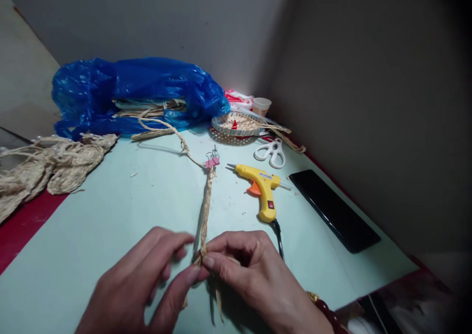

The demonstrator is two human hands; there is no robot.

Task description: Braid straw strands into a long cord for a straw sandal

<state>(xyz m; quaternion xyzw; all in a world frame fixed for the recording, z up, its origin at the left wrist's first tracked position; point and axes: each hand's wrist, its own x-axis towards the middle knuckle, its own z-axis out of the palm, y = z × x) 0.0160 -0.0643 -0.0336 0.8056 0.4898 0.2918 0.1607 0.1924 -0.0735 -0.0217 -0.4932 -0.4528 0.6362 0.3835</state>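
Observation:
A thin braid of pale straw runs down the middle of the table toward me. Its far end is clamped by a pink binder clip, and a loose straw cord leads from there to the back. My right hand pinches the braid's near end between thumb and forefinger. At the same spot my left hand has its thumb against the strands, with the forefinger lifted; its other fingertips are partly hidden. Loose straw ends hang below both hands. A yellow glue gun lies to the right of the braid.
A blue plastic bag with straw sits at the back. Woven straw pieces lie at left. Back right are a round basket, white-handled scissors and a paper cup. A black phone-like slab lies near the right edge.

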